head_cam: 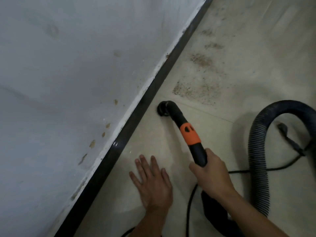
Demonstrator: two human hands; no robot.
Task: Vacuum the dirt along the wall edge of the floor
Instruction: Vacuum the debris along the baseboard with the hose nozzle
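Gripping the vacuum wand [191, 137], the right hand [210, 173] angles its nozzle [164, 108] beside the baseboard [136, 113]; left hand [152, 182] lies flat, fingers spread, likely bracing. Dirt [198, 89] lies just ahead.

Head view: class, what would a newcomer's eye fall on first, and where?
The black vacuum nozzle with an orange collar stands out, gripped by the right hand, its mouth down beside the black skirting. Beyond it, speckled dirt patches lie on the pale floor. The left hand is spread flat near the skirting; a ribbed hose loops at right.
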